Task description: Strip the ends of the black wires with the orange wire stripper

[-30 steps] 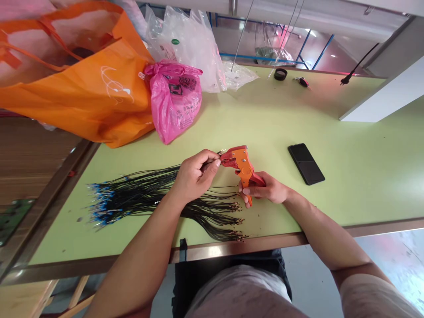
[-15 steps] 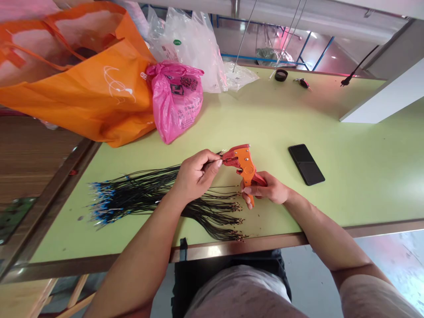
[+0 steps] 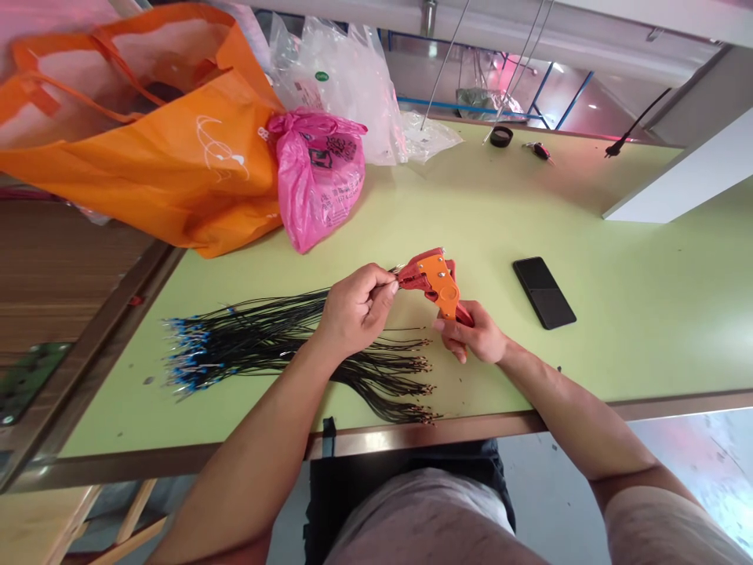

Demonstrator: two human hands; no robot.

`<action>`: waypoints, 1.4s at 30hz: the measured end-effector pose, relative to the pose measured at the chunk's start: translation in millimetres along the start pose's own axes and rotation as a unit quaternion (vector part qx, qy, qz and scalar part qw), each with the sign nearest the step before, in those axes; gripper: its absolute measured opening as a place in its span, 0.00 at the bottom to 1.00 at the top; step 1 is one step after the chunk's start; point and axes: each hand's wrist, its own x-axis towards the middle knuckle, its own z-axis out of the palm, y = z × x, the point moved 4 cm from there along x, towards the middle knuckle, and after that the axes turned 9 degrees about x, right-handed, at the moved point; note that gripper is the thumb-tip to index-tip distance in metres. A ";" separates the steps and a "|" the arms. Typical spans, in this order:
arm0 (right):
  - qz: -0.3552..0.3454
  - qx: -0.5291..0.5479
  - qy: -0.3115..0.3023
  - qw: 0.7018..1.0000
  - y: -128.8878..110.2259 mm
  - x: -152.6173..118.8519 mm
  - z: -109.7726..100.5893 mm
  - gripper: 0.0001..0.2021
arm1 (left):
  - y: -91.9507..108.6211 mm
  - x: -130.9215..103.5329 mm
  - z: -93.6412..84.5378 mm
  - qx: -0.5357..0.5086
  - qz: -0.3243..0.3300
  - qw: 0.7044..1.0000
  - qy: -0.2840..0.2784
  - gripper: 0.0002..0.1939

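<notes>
My right hand is wrapped round the handles of an orange and red wire stripper. The tool's jaws face left, up against the fingertips of my left hand. That hand is pinched on the end of a black wire, most of which is hidden by the fingers. Under my left hand and forearm, a spread bundle of black wires lies across the table. Blue-tipped ends fan out at the left; bare copper-coloured ends point right, below the tool.
A black phone lies to the right on the green table. An orange bag, a pink plastic bag and clear plastic bags stand at the back left. Behind are a black ring, keys and a plug.
The wire stripper has tilted and its handles have swung slightly right, with a red lever now showing at its upper right side. My right hand has shifted a little with it; my left pinch stays.
</notes>
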 end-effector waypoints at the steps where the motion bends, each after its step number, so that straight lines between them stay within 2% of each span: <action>1: -0.013 -0.001 0.011 1.000 1.1 0.3 -0.8 0.21 | 0.1 -0.4 0.6 -0.004 -0.003 1.000 0.002 0.10; 3: -0.034 0.002 -0.007 0.999 2.7 1.3 -0.8 0.19 | -0.8 -1.1 2.0 -0.012 -0.012 1.000 0.006 0.11; 5: -0.033 0.019 -0.063 0.997 3.1 2.3 -0.9 0.14 | -3.0 -1.2 3.0 -0.020 -0.021 1.000 0.005 0.12; 8: -0.012 0.046 -0.121 0.991 0.2 3.6 -9.8 0.17 | -8.2 0.6 1.7 -0.018 -0.035 0.999 0.003 0.12; 11: -0.029 0.074 -0.073 0.994 -4.8 6.8 -30.9 0.18 | -12.2 3.6 -0.5 0.015 -0.025 0.999 -0.014 0.12; 14: -0.055 0.109 0.032 0.992 -5.4 10.6 -53.2 0.19 | -10.0 2.9 5.1 0.075 0.034 0.992 -0.096 0.13; 17: -0.063 0.109 0.094 0.988 -2.4 13.5 -64.5 0.19 | -5.6 -4.8 17.7 0.154 0.080 0.962 -0.211 0.14; 21: -0.063 0.078 0.096 0.990 0.3 15.5 -63.2 0.21 | 2.1 -17.4 32.6 0.174 0.100 0.914 -0.353 0.14; 24: -0.064 0.050 0.085 0.993 0.5 15.4 -59.2 0.21 | 5.9 -19.2 35.5 0.129 0.098 0.905 -0.392 0.16; 26: -0.062 0.043 0.081 0.994 0.7 15.2 -57.8 0.21 | 3.0 -16.2 34.6 0.114 0.086 0.915 -0.377 0.18; 29: -0.057 0.040 0.082 0.994 1.0 15.0 -57.7 0.21 | -10.1 -7.3 29.6 0.149 0.045 0.948 -0.277 0.18; 32: -0.050 0.032 0.085 0.995 1.1 14.7 -57.0 0.20 | -24.0 -1.1 26.3 0.247 0.004 0.950 -0.192 0.16; 34: -0.051 0.025 0.082 0.995 0.6 14.6 -55.3 0.20 | -29.6 0.5 27.8 0.301 -0.014 0.935 -0.186 0.15; 37: -0.059 0.015 0.073 0.995 -0.7 14.5 -52.7 0.19 | -32.5 0.7 31.6 0.338 -0.033 0.917 -0.208 0.15; 42: -0.059 -0.001 0.063 0.996 -0.6 15.0 -52.0 0.21 | -32.6 0.5 32.9 0.352 -0.049 0.910 -0.211 0.15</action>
